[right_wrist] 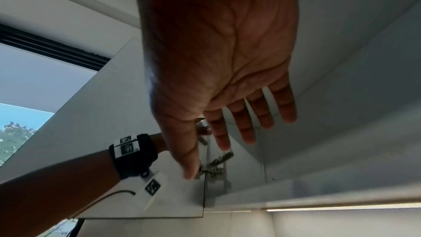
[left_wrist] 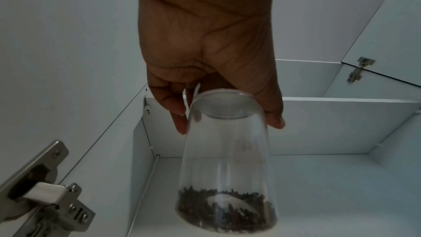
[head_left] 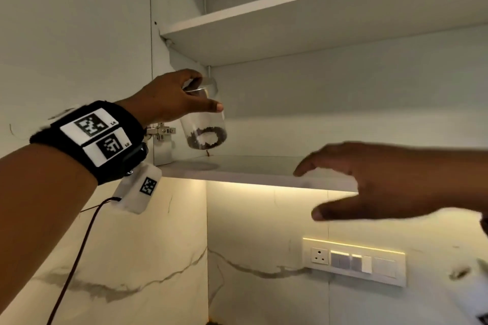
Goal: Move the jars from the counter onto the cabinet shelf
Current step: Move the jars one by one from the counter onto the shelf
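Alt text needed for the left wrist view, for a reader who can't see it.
The left hand grips a clear jar by its lid end, tilted above the white cabinet shelf. Dark spice lies in the jar's bottom; a metal door hinge sits at lower left.

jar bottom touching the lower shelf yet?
Apart. Head view: jar, held by left hand, hangs tilted above the lower shelf, gap visible.

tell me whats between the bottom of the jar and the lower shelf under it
Nothing: the jar, gripped near its lid by the left hand, hangs over bare lower shelf bearing only its shadow, in the head view.
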### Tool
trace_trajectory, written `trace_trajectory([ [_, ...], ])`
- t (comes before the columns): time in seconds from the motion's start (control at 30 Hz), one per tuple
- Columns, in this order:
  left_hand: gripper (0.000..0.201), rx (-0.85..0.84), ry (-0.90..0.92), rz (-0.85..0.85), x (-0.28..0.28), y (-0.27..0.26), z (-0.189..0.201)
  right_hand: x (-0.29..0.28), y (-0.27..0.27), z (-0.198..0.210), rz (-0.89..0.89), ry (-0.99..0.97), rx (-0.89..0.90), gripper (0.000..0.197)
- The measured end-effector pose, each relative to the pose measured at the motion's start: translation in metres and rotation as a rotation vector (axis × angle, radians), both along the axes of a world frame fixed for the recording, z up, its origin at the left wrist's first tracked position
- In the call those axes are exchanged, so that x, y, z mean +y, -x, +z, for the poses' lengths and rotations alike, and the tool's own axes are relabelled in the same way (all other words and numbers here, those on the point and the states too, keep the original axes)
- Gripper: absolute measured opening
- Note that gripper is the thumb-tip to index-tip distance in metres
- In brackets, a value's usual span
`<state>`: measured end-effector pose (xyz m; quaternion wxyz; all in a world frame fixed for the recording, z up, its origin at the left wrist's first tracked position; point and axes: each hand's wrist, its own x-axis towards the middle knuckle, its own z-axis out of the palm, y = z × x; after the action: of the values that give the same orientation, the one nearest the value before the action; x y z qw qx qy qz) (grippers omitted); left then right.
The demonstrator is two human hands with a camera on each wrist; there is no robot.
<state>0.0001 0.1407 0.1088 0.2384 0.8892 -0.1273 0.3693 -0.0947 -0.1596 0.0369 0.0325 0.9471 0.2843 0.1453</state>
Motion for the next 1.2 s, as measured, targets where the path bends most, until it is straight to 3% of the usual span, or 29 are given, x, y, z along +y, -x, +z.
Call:
trace_trajectory([
  [0.2,0.098,-0.01,-0.054,0.009,-0.004,-0.014,0.01,0.017,-0.021,0.081,-0.228,0.118,0.074,0.055],
  [0.3,0.105,-0.009,-0.064,0.021,-0.002,-0.021,0.016,0.019,-0.043,0.113,-0.286,0.1,0.152,0.06],
  [0.47,0.104,0.037,-0.136,0.091,-0.001,-0.036,0.026,0.015,-0.093,0.143,-0.377,0.005,0.121,0.033],
  [0.67,0.089,0.168,-0.215,0.127,-0.004,-0.074,0.044,0.016,-0.172,0.146,-0.454,-0.071,0.172,0.047],
  [0.83,0.083,0.284,-0.164,0.167,-0.01,-0.122,0.052,0.021,-0.221,0.119,-0.404,-0.073,0.262,0.05],
  [1.0,0.081,0.38,-0.158,0.213,-0.016,-0.162,0.047,0.016,-0.247,0.093,-0.293,-0.17,0.382,0.047],
  [1.2,0.087,0.483,-0.18,0.283,-0.026,-0.186,0.036,0.004,-0.247,0.087,-0.261,-0.228,0.371,0.056],
])
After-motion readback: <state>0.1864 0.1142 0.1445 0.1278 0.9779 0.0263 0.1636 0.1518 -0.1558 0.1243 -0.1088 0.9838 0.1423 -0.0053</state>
